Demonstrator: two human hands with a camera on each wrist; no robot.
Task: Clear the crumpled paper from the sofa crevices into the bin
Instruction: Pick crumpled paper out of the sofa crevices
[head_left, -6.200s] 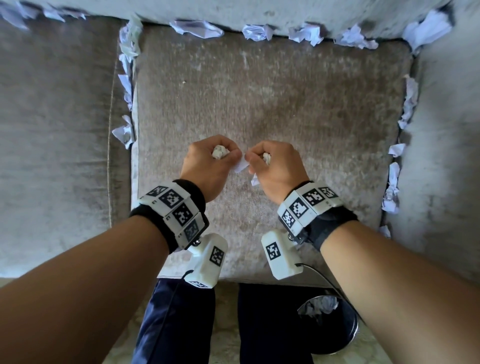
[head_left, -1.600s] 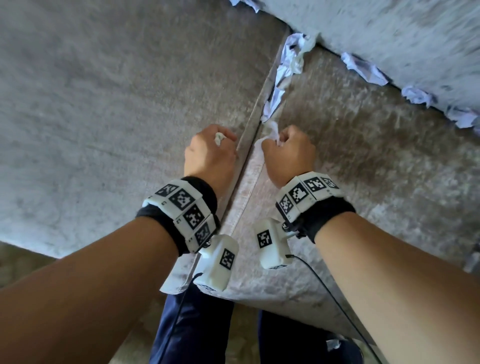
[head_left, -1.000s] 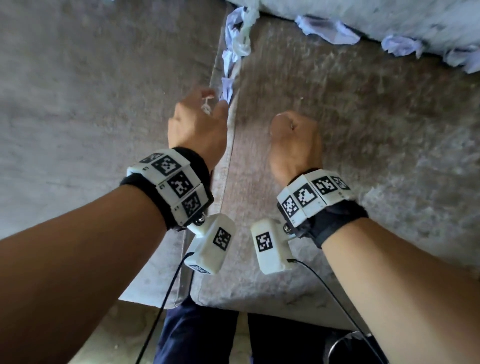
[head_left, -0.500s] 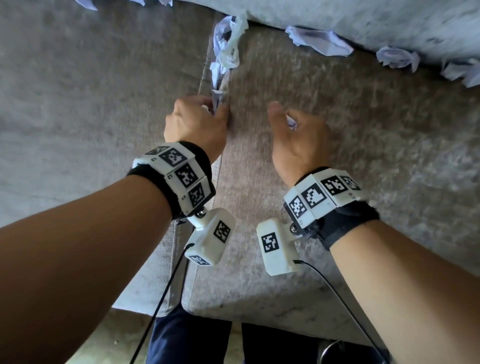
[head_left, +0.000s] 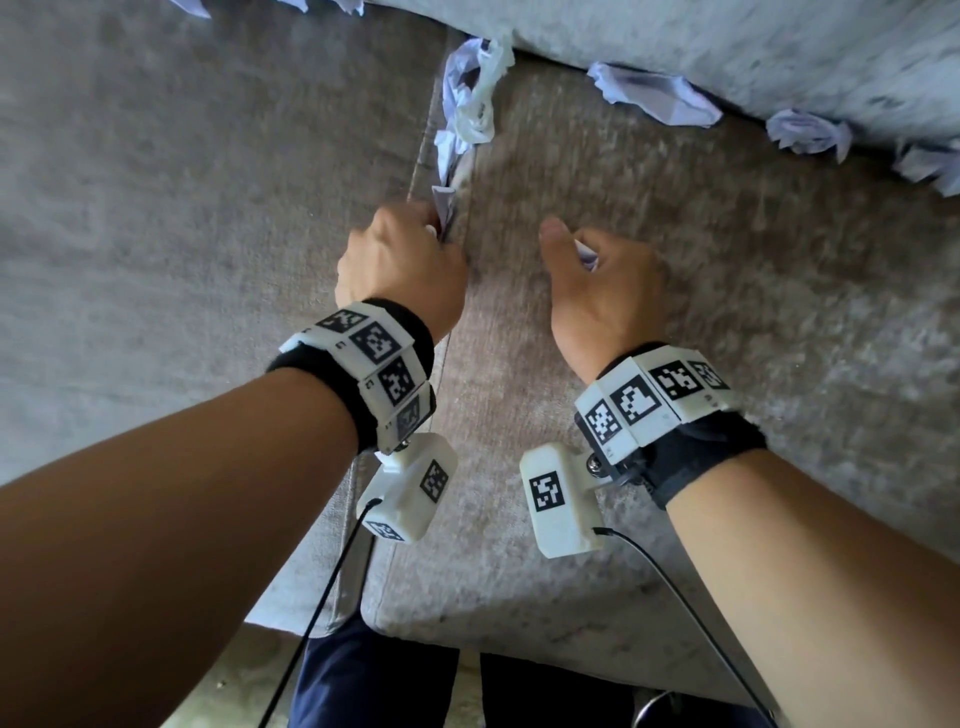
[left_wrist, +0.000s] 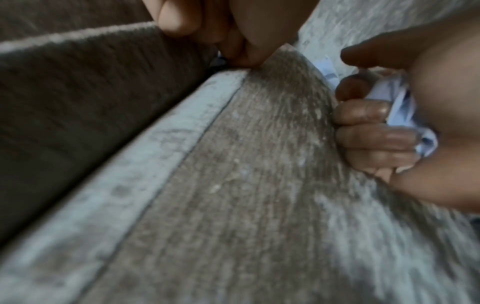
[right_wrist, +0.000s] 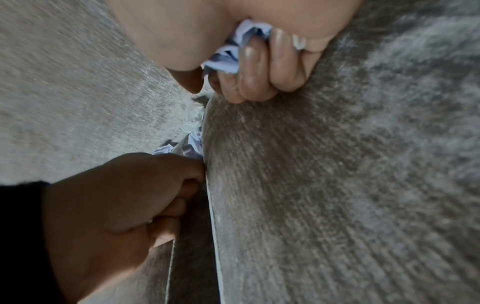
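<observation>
Crumpled white paper (head_left: 467, 88) is wedged along the crevice between two grey seat cushions. My left hand (head_left: 434, 228) is curled at this crevice, fingertips pinching the lowest scrap (head_left: 445, 200); the right wrist view shows its fingers (right_wrist: 187, 185) pressed into the gap. My right hand (head_left: 571, 249) rests on the right cushion (head_left: 727, 364) with the thumb stuck out. Its curled fingers (right_wrist: 259, 67) hold a wad of paper (right_wrist: 233, 51), also visible in the left wrist view (left_wrist: 405, 102). A sliver of the bin's metal rim (head_left: 648, 705) shows at the bottom edge.
More paper scraps (head_left: 654, 93) (head_left: 808, 132) sit along the crevice under the backrest (head_left: 727, 36), and a few (head_left: 192, 5) at the top left. The left cushion (head_left: 182, 234) is bare. My legs (head_left: 374, 675) stand at the sofa's front edge.
My left hand has moved up the crevice and taken hold of the lowest scrap. My right hand has gone from a tight fist to thumb out, still holding its wad.
</observation>
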